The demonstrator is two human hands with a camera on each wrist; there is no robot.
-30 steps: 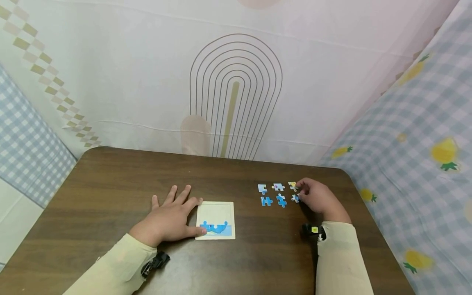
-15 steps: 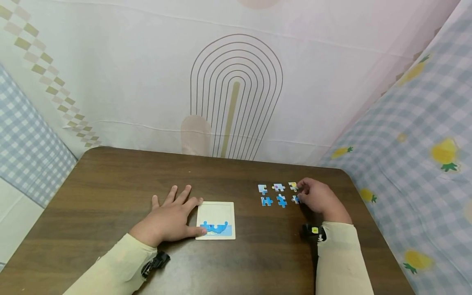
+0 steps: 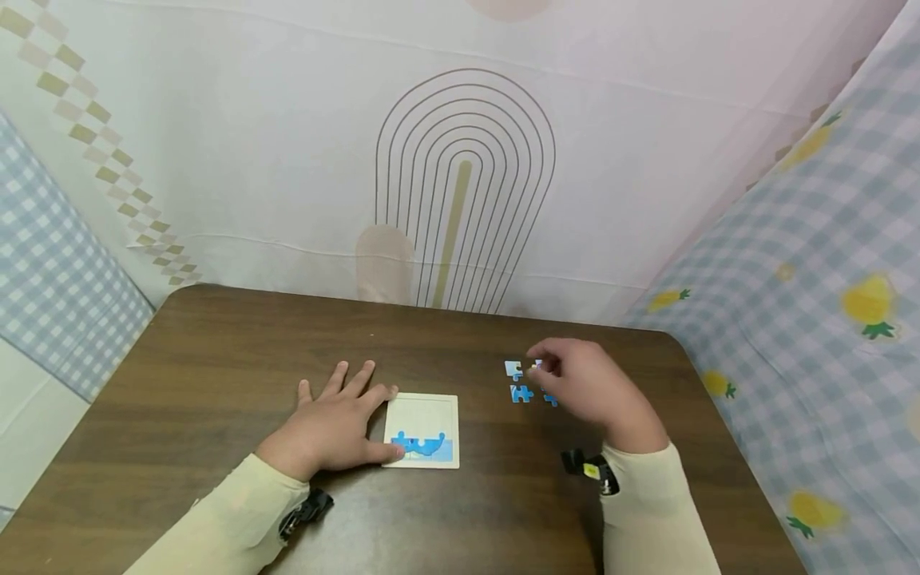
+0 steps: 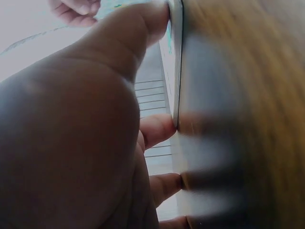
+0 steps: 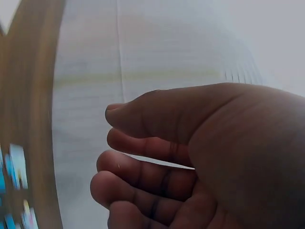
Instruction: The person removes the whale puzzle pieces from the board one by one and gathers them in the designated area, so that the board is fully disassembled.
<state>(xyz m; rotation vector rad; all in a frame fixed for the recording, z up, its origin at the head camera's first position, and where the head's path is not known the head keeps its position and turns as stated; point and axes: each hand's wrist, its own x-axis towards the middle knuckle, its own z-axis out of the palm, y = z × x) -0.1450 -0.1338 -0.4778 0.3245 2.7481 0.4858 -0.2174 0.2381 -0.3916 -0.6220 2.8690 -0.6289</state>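
Observation:
My left hand (image 3: 323, 431) is spread over the left side of a small square puzzle tray (image 3: 424, 411), thumb and index finger on its left edge. Blue pieces (image 3: 431, 447) fill the lower part of that tray; bare pale board shows above them. In the left wrist view the thumb (image 4: 152, 21) touches the thin tray edge, other fingertips on the wood. My right hand (image 3: 589, 387) is over the loose jigsaw pieces, fingers loosely bent. In the right wrist view, a gap shows between thumb (image 5: 138, 112) and index finger, with nothing in it.
Loose jigsaw pieces lie right of the tray: a pale blue one (image 3: 513, 369), a blue one (image 3: 521, 394), and others partly covered by the right hand. The brown wooden table (image 3: 287, 335) meets a white patterned cloth (image 3: 287, 160) behind; a checked cloth (image 3: 776, 335) hangs at the right.
The right hand has left the rightmost pieces and moved left and up over the others, covering several of them. The left hand and the tray stay in place.

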